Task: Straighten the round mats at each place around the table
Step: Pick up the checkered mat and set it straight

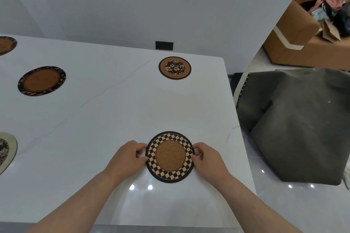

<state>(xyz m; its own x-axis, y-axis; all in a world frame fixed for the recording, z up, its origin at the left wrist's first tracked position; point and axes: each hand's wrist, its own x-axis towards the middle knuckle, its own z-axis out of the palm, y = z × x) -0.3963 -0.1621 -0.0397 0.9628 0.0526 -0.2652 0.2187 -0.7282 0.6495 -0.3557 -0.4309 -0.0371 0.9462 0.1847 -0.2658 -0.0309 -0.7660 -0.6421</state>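
Both hands pinch the checked mat (170, 156) at the table's (113, 119) near right: left hand (128, 157) on its left rim, right hand (207, 161) on its right. It lies flat. Other mats (42, 80) lie well apart, far and left.

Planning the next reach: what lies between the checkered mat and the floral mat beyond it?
Nothing: the head view shows bare white table between checkered mat and floral mat.

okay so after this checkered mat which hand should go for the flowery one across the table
Right, probably. The round cork mat with the dark floral centre lies far across the white table, slightly right of the checkered-rim cork mat, nearer the right hand than the left hand.
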